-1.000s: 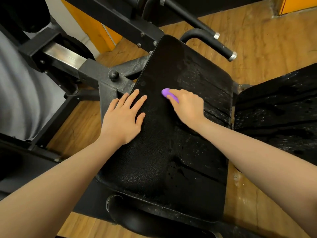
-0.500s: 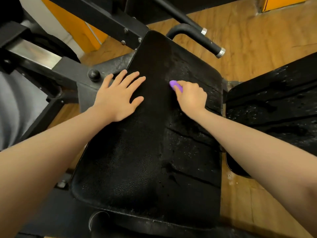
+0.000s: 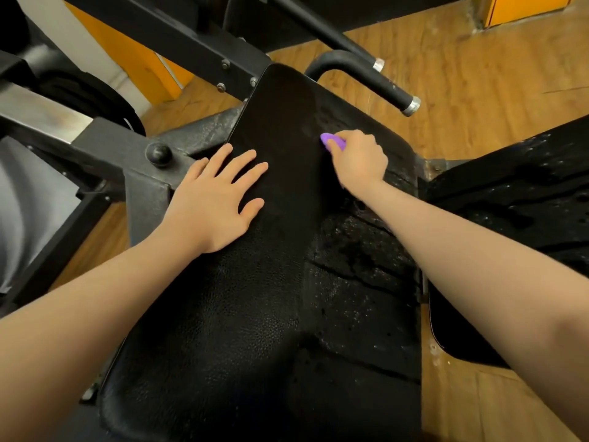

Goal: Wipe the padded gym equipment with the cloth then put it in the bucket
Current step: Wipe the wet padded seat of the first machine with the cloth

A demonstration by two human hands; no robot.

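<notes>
The right hand [image 3: 358, 161] is curled into a loose fist around a small purple cloth [image 3: 331, 142], pressing it against the far part of a black padded seat [image 3: 242, 314]. Only a bit of the cloth shows, poking out past the fingers toward the left. The left hand [image 3: 216, 199] lies flat beside it, fingers straight and spread, palm down on the left edge of the same pad, with the little finger near the metal frame. Both bare forearms reach in from the bottom corners of the view.

The pad is long and dark with a pebbled leather grain. Its right half is cracked and speckled with pale droplets or flakes, while the left half looks smoother. A second black pad [image 3: 522, 212], also speckled, sits just to the right, apart from the first by a narrow gap. A black metal frame [image 3: 134, 145] with a round knob [image 3: 158, 153] runs along the left side. Beyond the pad, a curved black handle [image 3: 366, 78] with a silver end cap sticks out to the right. Below everything is a wooden floor [image 3: 478, 78].
</notes>
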